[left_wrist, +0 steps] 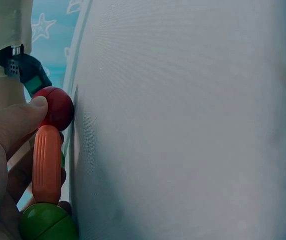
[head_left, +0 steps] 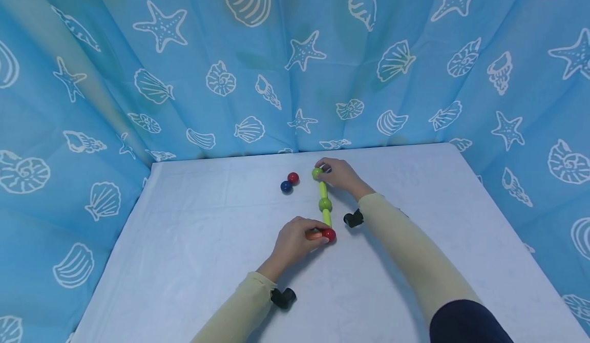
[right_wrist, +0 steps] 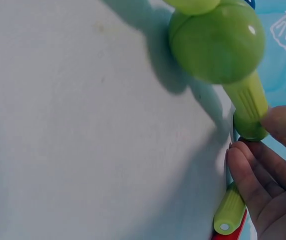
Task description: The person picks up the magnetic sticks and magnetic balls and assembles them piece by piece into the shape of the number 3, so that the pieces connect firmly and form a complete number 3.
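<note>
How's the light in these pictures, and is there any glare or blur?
Head view: fairly even lighting, with a soft shadow beside the right sleeve on the white tabletop. Left wrist view: dimmer, with faint fine ripples across the tabletop and a dark, hazy right edge. Right wrist view: a small bright glint on the large green ball, plus shadows on the tabletop.

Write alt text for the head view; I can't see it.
The right hand grips the far green ball in a line with two lime rods and a middle green ball on a white table; the left hand pinches a red ball at the near end. A blue ball and second red ball lie left of the far ball, before a blue curtain.
</note>
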`<state>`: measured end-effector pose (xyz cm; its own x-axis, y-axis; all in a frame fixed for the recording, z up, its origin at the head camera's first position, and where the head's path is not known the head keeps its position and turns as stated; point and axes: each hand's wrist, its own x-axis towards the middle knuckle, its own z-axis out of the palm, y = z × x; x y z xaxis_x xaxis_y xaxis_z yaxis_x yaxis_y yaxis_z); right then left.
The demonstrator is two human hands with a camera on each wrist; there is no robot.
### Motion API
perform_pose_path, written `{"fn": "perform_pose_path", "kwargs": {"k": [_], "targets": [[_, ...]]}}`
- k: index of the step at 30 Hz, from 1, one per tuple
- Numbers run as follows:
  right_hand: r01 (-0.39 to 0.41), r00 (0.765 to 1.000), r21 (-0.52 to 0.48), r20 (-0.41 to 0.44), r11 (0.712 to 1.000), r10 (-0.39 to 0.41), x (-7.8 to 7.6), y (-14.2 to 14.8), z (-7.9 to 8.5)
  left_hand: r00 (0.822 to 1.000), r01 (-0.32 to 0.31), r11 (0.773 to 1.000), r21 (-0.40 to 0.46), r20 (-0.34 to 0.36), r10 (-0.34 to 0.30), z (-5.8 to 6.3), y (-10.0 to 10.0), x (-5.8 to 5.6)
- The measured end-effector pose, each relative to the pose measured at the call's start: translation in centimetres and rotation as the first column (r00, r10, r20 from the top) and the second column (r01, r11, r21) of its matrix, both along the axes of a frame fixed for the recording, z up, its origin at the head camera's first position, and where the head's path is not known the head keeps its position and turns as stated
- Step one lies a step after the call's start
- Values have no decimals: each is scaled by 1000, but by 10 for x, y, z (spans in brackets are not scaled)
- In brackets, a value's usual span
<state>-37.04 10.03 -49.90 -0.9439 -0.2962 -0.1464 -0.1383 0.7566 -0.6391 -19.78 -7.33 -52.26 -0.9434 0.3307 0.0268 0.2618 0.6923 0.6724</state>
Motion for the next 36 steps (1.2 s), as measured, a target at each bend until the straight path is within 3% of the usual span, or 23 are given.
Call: {"fn": "perform_pose_path", "kwargs": {"k": [20,36], "targets": [[-33,999,59,-16,998,34,5,17,-4,1000,0,1000,-8,4,0,0,0,1],[-40,999,25,-9,999,40,11,20,-3,1000,-1,1000,-13,1,1,0,1,1]]}}
